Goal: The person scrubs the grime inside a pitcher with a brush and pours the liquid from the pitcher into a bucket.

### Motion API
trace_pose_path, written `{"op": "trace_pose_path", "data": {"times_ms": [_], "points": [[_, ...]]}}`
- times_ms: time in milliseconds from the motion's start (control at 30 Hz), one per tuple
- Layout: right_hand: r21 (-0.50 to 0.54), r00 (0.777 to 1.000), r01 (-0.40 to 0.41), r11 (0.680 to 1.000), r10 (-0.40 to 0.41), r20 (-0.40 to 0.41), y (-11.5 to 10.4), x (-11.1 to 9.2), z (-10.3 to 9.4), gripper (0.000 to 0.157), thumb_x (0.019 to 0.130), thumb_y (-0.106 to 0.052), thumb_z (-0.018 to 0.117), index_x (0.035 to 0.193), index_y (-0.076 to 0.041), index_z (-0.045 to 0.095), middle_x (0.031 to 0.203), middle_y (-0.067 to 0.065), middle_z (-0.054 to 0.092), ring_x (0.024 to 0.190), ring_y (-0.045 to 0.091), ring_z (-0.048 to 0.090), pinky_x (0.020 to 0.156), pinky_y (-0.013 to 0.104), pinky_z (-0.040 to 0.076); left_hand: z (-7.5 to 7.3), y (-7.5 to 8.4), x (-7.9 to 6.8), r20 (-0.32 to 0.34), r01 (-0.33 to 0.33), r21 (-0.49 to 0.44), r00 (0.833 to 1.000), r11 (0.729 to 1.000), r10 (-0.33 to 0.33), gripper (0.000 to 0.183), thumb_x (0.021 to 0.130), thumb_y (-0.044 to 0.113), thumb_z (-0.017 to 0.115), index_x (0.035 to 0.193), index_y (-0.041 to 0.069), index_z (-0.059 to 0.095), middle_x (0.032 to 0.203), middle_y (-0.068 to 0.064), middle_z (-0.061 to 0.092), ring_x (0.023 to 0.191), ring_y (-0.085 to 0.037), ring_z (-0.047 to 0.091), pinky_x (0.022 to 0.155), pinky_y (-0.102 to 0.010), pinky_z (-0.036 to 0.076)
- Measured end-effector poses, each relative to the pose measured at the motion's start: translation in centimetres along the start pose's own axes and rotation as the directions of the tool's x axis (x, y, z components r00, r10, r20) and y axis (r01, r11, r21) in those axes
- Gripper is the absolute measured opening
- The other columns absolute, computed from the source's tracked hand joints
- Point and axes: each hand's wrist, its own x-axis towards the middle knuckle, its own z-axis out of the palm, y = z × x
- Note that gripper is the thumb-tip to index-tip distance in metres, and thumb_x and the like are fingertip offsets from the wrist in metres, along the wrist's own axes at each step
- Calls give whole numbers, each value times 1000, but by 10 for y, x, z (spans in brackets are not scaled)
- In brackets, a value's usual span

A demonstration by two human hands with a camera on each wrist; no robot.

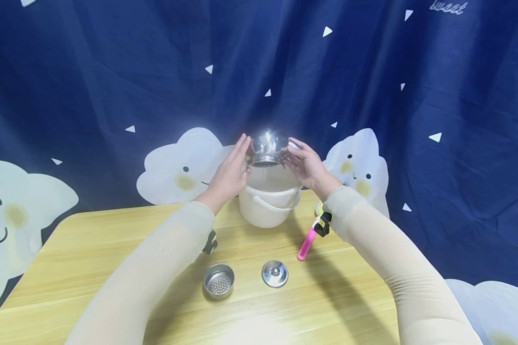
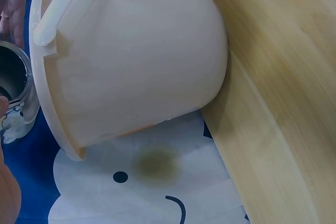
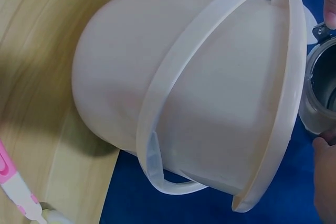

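A shiny metal teapot is held upside down over a pale bucket, its round mouth facing down. My left hand holds the teapot's left side, fingers extended along it and thumb near the rim. On the other side, my right hand grips the teapot by its handle. In the right wrist view the dark inside of the teapot shows at the right edge, beside the bucket rim. Part of each hand is cut off in the wrist views.
A perforated metal strainer cup and a round metal lid lie on the wooden table. A brush with a pink handle lies right of the bucket, partly behind the right wrist. A blue curtain hangs behind the table.
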Motion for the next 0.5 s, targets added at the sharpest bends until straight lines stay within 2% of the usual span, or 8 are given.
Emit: {"op": "trace_pose_path", "data": {"times_ms": [233, 500], "points": [[-8, 1000, 10, 1000, -9, 15, -1, 0, 1, 45, 103, 2, 47, 147, -7, 39, 88, 3, 68, 91, 16, 67, 108, 32, 43, -1, 1, 0, 3, -10, 20, 1000, 1000, 10, 90, 92, -2, 63, 162, 15, 10, 168, 2, 3, 148, -30, 28, 118, -43, 31], [1, 1000, 26, 1000, -26, 17, 0, 1, 1, 34, 103, 3, 47, 134, -10, 47, 86, 3, 68, 89, 16, 66, 102, 30, 45, -1, 1, -1, -14, -44, 30, 999, 999, 45, 88, 92, -3, 64, 161, 12, 12, 168, -2, 6, 149, -29, 25, 120, -42, 28]]}}
